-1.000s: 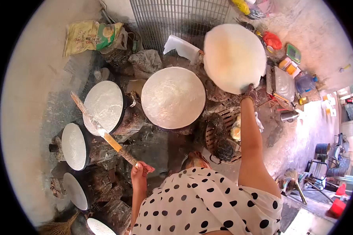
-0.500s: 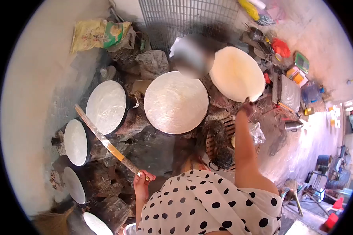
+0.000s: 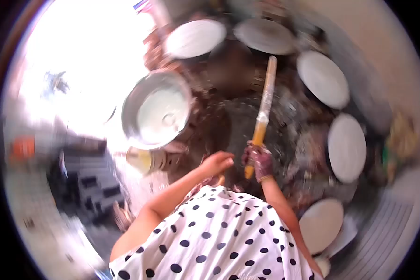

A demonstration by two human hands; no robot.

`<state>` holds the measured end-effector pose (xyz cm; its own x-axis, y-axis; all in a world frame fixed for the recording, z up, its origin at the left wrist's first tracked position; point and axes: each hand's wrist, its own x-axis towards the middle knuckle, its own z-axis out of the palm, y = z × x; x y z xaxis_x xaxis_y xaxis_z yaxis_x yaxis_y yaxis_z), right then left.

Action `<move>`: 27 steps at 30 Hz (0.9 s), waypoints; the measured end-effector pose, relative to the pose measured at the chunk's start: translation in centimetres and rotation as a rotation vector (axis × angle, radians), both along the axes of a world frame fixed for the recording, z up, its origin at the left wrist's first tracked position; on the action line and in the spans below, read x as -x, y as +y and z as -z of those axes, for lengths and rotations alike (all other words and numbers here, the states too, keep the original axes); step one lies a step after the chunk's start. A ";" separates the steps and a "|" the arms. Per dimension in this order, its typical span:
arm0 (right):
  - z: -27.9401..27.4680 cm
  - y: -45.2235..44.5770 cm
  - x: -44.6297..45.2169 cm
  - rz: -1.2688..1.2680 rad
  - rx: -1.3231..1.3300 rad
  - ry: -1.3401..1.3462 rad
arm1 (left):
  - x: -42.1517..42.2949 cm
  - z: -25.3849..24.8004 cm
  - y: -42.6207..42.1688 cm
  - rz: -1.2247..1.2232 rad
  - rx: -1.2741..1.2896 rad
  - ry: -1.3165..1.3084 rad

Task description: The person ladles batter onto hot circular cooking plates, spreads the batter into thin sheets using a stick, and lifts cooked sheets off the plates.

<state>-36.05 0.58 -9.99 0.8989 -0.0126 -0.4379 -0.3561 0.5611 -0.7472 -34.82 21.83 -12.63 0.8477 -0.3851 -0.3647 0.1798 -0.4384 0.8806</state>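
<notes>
Head view: the purple-gloved right hand (image 3: 263,163) clamps a long, yellow-handled stick (image 3: 266,103), seemingly for carrying; its far end needs clearance. Bare left hand (image 3: 217,164): finger spacing, cannot tell.

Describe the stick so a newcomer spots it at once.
Find the dotted garment at the bottom of the picture. Above it, right of centre, the gloved right hand grips the stick, whose far end points up toward the white discs. Against those broad round shapes, it alone is long, straight and narrow: pale above, orange-yellow near the hand.
</notes>
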 end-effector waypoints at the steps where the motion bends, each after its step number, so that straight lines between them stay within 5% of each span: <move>1: 0.3 0.4 -0.5 -0.057 0.146 0.059 | -0.8 2.4 2.8 -0.204 0.017 -0.146; 3: 1.5 1.6 -0.9 -0.144 0.238 0.085 | -4.2 4.8 9.4 -0.554 -0.183 -0.550; 5: 1.1 5.5 -4.7 -0.253 0.427 0.309 | -10.1 7.2 17.9 -0.800 -0.476 -0.487; 8: 4.1 10.9 -11.7 -0.385 0.337 0.395 | -17.8 21.4 26.8 -0.869 -0.757 -0.397; 10: 4.8 14.1 -15.3 -0.429 0.390 0.407 | -20.2 30.6 28.5 -1.122 -0.388 0.424; 11: 4.8 16.0 -17.4 -0.445 0.423 0.384 | -21.2 29.9 28.6 -1.130 -0.386 0.449; 13: 4.3 19.2 -21.9 -0.526 0.449 0.480 | -22.9 26.2 27.5 -1.352 0.727 1.108; 14: 4.0 21.1 -24.0 -0.615 0.496 0.480 | -22.8 27.9 28.2 -1.362 0.730 1.121; 16: 4.6 23.7 -27.7 -0.716 0.544 0.487 | -21.9 31.0 29.1 -1.487 1.336 0.996; 17: 5.4 24.7 -29.5 -0.747 0.538 0.506 | -21.3 30.3 29.1 -1.503 1.343 0.991; 19: 7.3 27.9 -33.4 -0.793 0.525 0.523 | -23.3 20.0 30.8 -1.390 0.717 0.685; 21: 9.9 29.8 -37.1 -0.914 0.673 0.433 | -25.5 16.9 34.2 -1.314 0.570 0.535; 27: 14.8 37.6 -46.5 -1.146 0.884 0.453 | -37.9 22.8 44.5 -1.157 0.142 0.413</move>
<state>10.46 38.16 -24.75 0.4010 0.1804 -0.8981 -0.5612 -0.7266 -0.3965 3.04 66.31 -35.46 0.5472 0.4561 -0.7018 0.6734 0.2580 0.6927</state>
